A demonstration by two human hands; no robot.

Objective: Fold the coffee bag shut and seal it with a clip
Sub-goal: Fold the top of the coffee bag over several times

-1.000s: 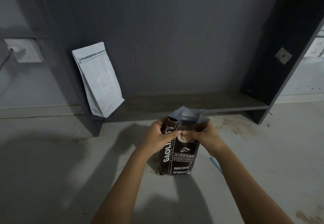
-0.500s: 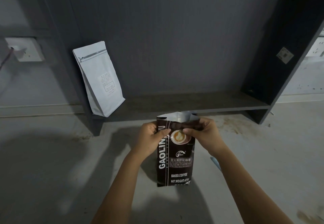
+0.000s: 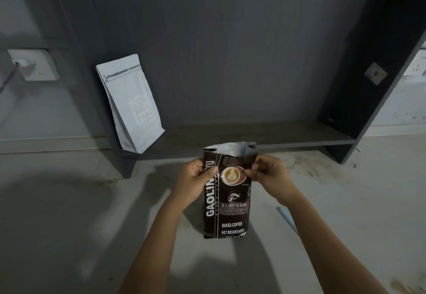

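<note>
A dark brown coffee bag (image 3: 227, 204) stands upright on the pale floor, its printed front facing me. Its top is open and flattened, showing the silver inner lining (image 3: 230, 149). My left hand (image 3: 196, 178) pinches the bag's upper left edge, thumb on the front. My right hand (image 3: 268, 174) pinches the upper right edge the same way. A light blue clip (image 3: 287, 220) lies on the floor to the right of the bag, partly hidden behind my right forearm.
A white pouch (image 3: 130, 104) leans against the dark cabinet's left upright. A low shelf board (image 3: 265, 132) runs behind the bag, with a dark side panel (image 3: 368, 74) at right. A wall socket (image 3: 32, 65) sits at far left.
The bag's top, crumpled and bunched between my hands a second ago, has been straightened and flattened. More of the bag's front now shows, and my hands have moved apart to its upper corners.
</note>
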